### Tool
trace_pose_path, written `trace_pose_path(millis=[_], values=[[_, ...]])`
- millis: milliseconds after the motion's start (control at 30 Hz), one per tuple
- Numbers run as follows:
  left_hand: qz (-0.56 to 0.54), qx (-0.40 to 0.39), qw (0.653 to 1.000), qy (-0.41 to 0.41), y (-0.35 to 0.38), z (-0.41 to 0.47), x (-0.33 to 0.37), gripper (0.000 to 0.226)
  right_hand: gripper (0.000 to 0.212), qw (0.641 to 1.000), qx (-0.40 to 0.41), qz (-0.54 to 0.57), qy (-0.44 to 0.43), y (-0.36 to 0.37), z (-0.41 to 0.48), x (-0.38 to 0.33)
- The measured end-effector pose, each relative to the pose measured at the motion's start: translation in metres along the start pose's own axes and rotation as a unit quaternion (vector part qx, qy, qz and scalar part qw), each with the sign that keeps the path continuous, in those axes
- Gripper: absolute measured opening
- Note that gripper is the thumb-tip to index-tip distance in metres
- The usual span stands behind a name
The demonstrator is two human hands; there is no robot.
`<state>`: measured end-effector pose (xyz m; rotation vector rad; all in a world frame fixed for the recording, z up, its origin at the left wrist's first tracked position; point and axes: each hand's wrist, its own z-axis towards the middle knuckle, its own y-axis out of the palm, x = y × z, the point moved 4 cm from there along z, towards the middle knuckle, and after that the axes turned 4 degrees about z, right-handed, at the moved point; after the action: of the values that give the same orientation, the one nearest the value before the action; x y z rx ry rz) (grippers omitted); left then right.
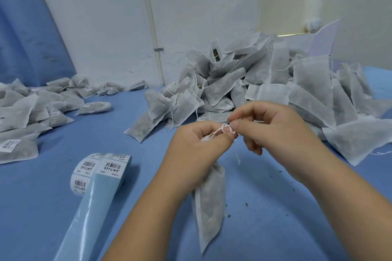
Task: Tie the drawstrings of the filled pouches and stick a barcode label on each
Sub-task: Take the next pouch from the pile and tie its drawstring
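Left hand [199, 144] grips neck of pouch [209, 199], bag hanging below fingers. Right hand [269, 127] pinches drawstring [225, 129] looped between both thumbs. Label roll [93, 172] left of left hand; untied pouch heap [254, 82] beyond fingertips; labelled pouches [25, 112] far left.

The left hand [197, 150] and right hand [269, 127] meet at the centre of the frame with the drawstring [224, 129] pinched between them, and the pouch [209, 197] hangs from the left hand into the lower centre, over the table [286, 218]. The label roll [91, 171] lies on the table at lower left, its backing strip [84, 218] running to the bottom edge. Behind the hands a heap of pouches [265, 82] fills the middle right against the wall [106, 17], and a second spread of pouches [31, 112] lies along the left edge.
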<state>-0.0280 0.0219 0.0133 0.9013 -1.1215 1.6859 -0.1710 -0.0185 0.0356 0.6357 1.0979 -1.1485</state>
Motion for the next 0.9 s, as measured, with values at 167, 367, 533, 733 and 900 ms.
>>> trace_pose_path(millis=[167, 367, 533, 733, 900], values=[[0.032, 0.031, 0.999, -0.003, -0.0008, 0.0002, 0.001, 0.017, 0.028, 0.997, 0.005, -0.063, -0.037, -0.0011, -0.0019, -0.0044], [0.066, 0.06, 0.996, 0.012, -0.0015, -0.0005, 0.0039, 0.021, 0.011, 0.995, 0.011, -0.089, -0.05, 0.0014, -0.0035, -0.005], [0.071, 0.079, 0.994, 0.006, -0.0033, -0.0002, 0.0029, 0.023, 0.018, 0.995, -0.014, -0.074, -0.066, -0.0001, -0.0052, -0.0083], [0.082, 0.071, 0.994, 0.007, -0.0026, -0.0011, 0.0042, 0.026, 0.01, 0.994, 0.0, -0.095, -0.062, 0.0, -0.0035, -0.0039], [0.111, 0.064, 0.992, 0.021, 0.0, -0.0022, 0.0078, 0.036, 0.009, 0.993, -0.004, -0.105, -0.053, -0.0014, -0.0025, -0.0022]])
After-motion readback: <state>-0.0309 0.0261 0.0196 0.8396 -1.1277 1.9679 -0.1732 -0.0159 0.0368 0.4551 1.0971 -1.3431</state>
